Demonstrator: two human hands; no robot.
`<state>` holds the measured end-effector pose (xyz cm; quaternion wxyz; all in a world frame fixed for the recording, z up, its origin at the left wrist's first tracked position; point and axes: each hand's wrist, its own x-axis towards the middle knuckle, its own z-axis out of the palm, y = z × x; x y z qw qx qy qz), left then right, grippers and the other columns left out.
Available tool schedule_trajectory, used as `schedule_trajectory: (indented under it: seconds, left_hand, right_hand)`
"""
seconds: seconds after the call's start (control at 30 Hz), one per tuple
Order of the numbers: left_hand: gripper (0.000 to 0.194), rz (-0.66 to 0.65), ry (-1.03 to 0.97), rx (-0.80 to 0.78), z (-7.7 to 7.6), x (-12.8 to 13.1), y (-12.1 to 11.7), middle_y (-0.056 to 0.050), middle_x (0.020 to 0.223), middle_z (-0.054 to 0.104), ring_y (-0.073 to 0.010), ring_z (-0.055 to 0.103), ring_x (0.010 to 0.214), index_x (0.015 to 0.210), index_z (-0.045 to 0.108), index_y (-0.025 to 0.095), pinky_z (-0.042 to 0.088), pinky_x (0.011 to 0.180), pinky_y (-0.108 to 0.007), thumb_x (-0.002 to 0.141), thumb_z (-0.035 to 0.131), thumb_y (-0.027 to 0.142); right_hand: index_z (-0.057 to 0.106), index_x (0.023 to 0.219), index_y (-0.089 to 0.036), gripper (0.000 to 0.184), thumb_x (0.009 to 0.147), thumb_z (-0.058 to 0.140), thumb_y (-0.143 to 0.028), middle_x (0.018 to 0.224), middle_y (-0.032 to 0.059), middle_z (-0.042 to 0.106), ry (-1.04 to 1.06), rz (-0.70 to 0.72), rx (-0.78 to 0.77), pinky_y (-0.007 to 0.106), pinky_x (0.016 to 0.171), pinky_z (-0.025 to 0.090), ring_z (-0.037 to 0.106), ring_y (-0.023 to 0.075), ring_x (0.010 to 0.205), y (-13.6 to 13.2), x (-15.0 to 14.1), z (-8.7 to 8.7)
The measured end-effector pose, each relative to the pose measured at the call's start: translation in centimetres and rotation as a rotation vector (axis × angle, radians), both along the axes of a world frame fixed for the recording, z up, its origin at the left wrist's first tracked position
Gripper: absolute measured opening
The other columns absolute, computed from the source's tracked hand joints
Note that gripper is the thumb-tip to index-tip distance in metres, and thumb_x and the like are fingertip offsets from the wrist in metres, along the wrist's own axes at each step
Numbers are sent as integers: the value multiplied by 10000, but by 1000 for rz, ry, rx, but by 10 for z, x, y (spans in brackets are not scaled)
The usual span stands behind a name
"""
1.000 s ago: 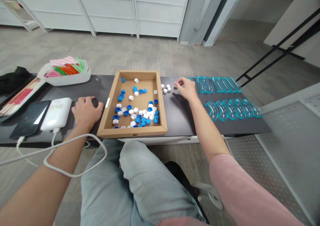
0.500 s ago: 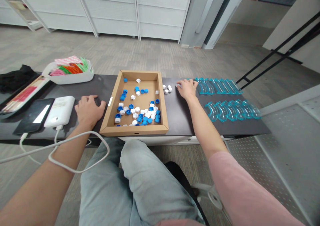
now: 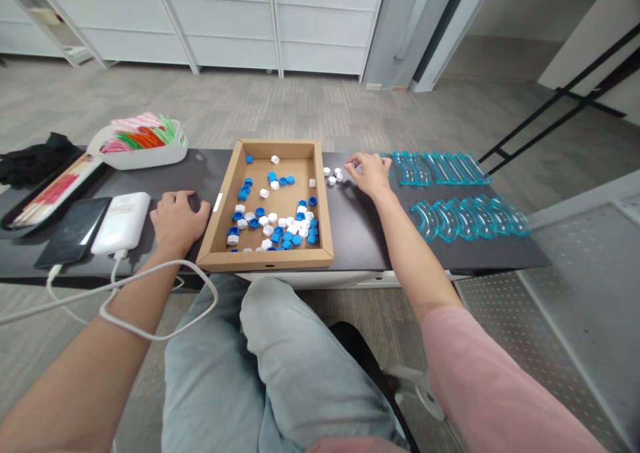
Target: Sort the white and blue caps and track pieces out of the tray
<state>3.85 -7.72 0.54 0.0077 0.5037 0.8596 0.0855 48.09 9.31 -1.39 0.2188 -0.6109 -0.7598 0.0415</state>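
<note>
My right hand (image 3: 370, 173) is above the dark table, just right of a small cluster of white hexagonal pieces (image 3: 332, 181). Its thumb and forefinger are pinched on a white piece (image 3: 349, 167), partly hidden by the fingertips. On the table left of the cardboard tray (image 3: 266, 262), my left hand (image 3: 179, 219) lies with thumb and fingers apart, holding nothing. Inside the tray are many loose hexagonal pieces, blue ones (image 3: 287, 245) and white ones (image 3: 264, 193), heaped mostly toward the near side.
Clear teal curved plastic parts (image 3: 470, 219) stand in two rows at the right. On the left are a white power bank (image 3: 121, 223) with a cable (image 3: 165, 266) looping over my left forearm, a phone (image 3: 74, 231), and a white basket (image 3: 150, 157) of colourful strips.
My right hand has shifted slightly left toward the white cluster, its thumb and forefinger now showing a pinch. My left hand stays in place. The view has moved a little.
</note>
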Motion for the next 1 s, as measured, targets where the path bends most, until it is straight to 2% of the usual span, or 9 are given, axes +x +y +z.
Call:
schedule_trajectory:
  seconds: [0.1, 0.23, 0.5, 0.63, 0.77, 0.9, 1.0]
  left_hand:
    - [744, 7, 3, -6, -1, -1, 0, -341, 1784, 629, -507, 613, 1684, 1727, 677, 32, 472, 1415, -653, 1135, 455, 424]
    - [732, 4, -2, 4, -1, -1, 0, -344, 1781, 630, -503, 608, 1690, 1719, 682, 31, 469, 1416, -652, 1133, 470, 415]
    - [736, 6, -15, 14, 0, -1, 0, -341, 1765, 632, -507, 611, 1683, 1717, 693, 38, 483, 1402, -660, 1125, 475, 417]
    - [741, 2, -13, 26, -1, -1, 0, -346, 1762, 637, -506, 613, 1677, 1710, 696, 32, 485, 1397, -663, 1120, 473, 420]
    - [749, 1, -12, 31, -3, -2, 1, -351, 1758, 641, -508, 617, 1672, 1709, 698, 30, 492, 1387, -666, 1113, 468, 421]
    - [757, -2, -11, 31, -4, -4, 1, -349, 1746, 644, -515, 617, 1665, 1712, 697, 33, 490, 1386, -669, 1104, 478, 425]
    - [759, -4, -11, 35, -4, -4, 1, -352, 1735, 648, -523, 623, 1654, 1719, 688, 25, 488, 1386, -671, 1108, 479, 425]
  right_hand:
    - [839, 1340, -289, 225, 1230, 660, -369, 1306, 132, 912, 24, -13, -10, 538, 1151, 368, 725, 398, 1267, 2, 1, -1]
    - [855, 1361, -299, 301, 1255, 584, -377, 1304, 140, 903, 44, -8, -8, 530, 1116, 368, 729, 403, 1286, 6, 2, -3]
    - [797, 1172, -283, 122, 1159, 730, -383, 1300, 139, 908, 98, 21, -23, 523, 1118, 363, 716, 375, 1178, 9, 7, -8]
    - [761, 1051, -277, 162, 1144, 772, -410, 1186, 141, 900, 61, 15, -66, 538, 1126, 371, 732, 396, 1218, 8, 6, -8]
    - [736, 1009, -273, 210, 1164, 733, -415, 1193, 136, 904, 53, 3, -101, 544, 1161, 363, 752, 390, 1245, 5, 4, -4]
    - [699, 994, -273, 200, 1165, 653, -366, 1179, 130, 901, 135, -36, -36, 547, 1154, 374, 762, 373, 1208, 3, 3, 0]
    - [692, 990, -276, 188, 1150, 647, -364, 1197, 131, 892, 189, 2, 32, 570, 1175, 395, 772, 364, 1191, 0, 1, 1]
